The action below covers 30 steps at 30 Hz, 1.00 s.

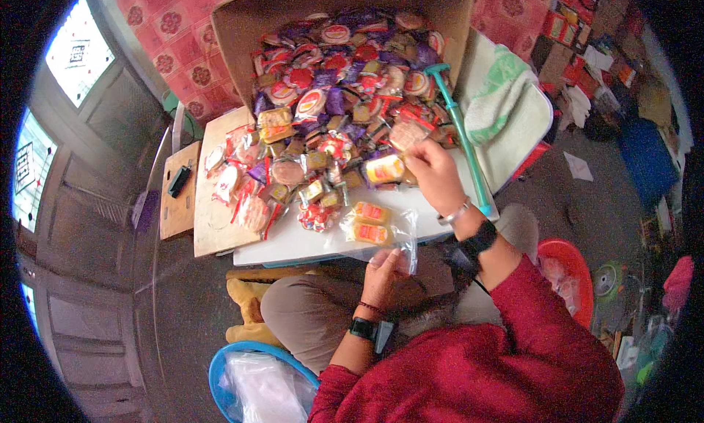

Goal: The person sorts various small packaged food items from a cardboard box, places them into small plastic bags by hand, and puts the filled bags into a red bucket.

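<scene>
My left hand (pixel 380 278) pinches the near edge of a clear plastic bag (pixel 405 232). Two small yellow wrapped snacks (pixel 370 223) with orange-red labels lie in the bag, side by side. Over the front of the snack pile, the fingers of my right hand (pixel 436 177) are closed at the end of another yellow-and-white wrapped snack (pixel 384 169). A clear packet with a pinkish round biscuit (pixel 408 135) is just beyond those fingertips. Around both hands are loose packets, among them a red-and-white cluster of sweets (pixel 317 216).
A big cardboard box (pixel 242 34) on its side spills mixed wrapped snacks (pixel 336 63) onto the white tabletop (pixel 293 248). To the right, a green rod (pixel 463 140) lies by a towel (pixel 506 93). A blue basin (pixel 220 360) of plastic bags and a red basin (pixel 579 276) flank my legs.
</scene>
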Available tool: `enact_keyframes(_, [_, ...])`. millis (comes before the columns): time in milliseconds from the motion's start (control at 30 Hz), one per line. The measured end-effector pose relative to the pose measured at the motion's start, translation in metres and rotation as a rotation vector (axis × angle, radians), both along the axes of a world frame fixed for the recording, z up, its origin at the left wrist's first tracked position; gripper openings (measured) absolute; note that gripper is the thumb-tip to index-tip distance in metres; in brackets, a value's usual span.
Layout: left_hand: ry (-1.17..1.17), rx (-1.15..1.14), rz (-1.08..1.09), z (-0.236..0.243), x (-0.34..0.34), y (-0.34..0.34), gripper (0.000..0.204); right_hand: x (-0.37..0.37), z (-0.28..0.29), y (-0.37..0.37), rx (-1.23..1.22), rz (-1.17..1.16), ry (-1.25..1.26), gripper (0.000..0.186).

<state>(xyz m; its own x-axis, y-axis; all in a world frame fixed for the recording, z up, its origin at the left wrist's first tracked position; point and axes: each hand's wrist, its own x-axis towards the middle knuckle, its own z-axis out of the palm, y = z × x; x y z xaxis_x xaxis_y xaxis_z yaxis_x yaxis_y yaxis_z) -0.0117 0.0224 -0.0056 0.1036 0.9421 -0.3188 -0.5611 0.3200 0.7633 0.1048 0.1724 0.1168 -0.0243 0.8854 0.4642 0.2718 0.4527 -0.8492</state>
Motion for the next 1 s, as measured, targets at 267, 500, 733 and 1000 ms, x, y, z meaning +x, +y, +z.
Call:
enact_keyframes(267, [-0.064,-0.033,-0.025,0.003,0.004,-0.003,0.02,0.092,-0.031,-0.087,-0.585,0.002,0.508,0.006])
enact_keyframes(500, [0.061,-0.012,-0.029,0.022,0.003,-0.004,0.021,0.1,-0.044,-0.114,-0.736,0.062,0.58,0.008])
enact_keyframes(733, [0.13,0.014,0.019,0.016,0.007,-0.004,0.029,0.089,-0.06,-0.12,-0.739,0.154,0.537,0.006])
enact_keyframes(1000, [0.126,0.007,-0.028,0.021,0.012,-0.007,0.028,0.071,-0.078,-0.123,-0.583,-0.085,0.474,0.009])
